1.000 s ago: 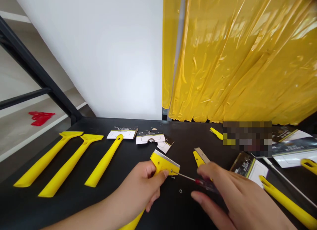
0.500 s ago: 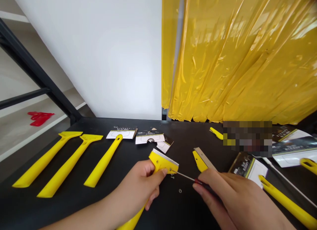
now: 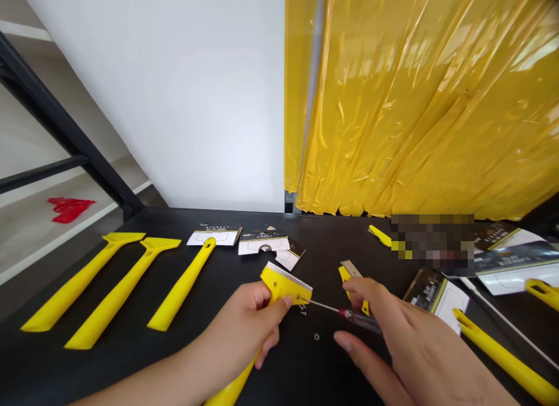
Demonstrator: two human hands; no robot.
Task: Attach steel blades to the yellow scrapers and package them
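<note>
My left hand [image 3: 255,321] is closed round the neck of a yellow scraper [image 3: 282,285], its thumb on the head, whose metal edge faces up and away. A screwdriver [image 3: 356,317] with a clear and red handle has its tip at a screw in the scraper's head. My right hand [image 3: 406,342] has the handle against it, with the thumb spread away and the index finger above. Beyond those fingers lies a loose yellow head piece with a metal blade [image 3: 348,270], partly covered. Small screws [image 3: 303,310] and a nut [image 3: 317,336] lie on the black table below.
On the left lie several yellow scraper handles, one of them here [image 3: 107,289]. Printed cards [image 3: 263,244] rest near the back. To the right are more packaging [image 3: 515,272], a white cable [image 3: 510,313] and another yellow handle [image 3: 498,350]. Yellow plastic film [image 3: 414,103] hangs behind the table.
My right hand's thumb and fingers have spread apart on the screwdriver handle, showing more of it. My left hand and the scraper have barely moved.
</note>
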